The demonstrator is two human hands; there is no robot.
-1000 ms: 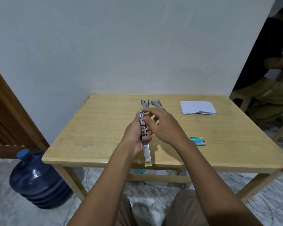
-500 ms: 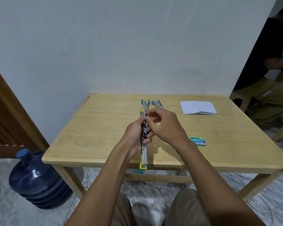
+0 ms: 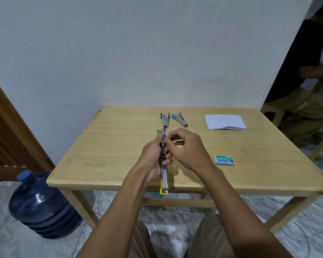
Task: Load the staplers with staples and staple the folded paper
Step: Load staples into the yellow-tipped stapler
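Two hands hold the yellow stapler [image 3: 164, 176], opened out lengthwise, above the near half of the table [image 3: 104, 146]. Left hand [image 3: 153, 157]: fingers curled round its middle. Right hand [image 3: 185, 150]: thumb and forefinger closed together at the magazine, apparently pinching it. Behind lie the green stapler [image 3: 164, 120] and blue stapler [image 3: 180, 120]; folded paper [image 3: 225, 122] and staple box [image 3: 224, 160] lie to the right

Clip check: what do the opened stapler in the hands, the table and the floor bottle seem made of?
Stapler: bright metal, probably steel, by its mirror-like sheen; yellow end caps look plastic. Table: pale wood, visible grain, matte finish. Bottle: translucent blue plastic, glossy highlights.
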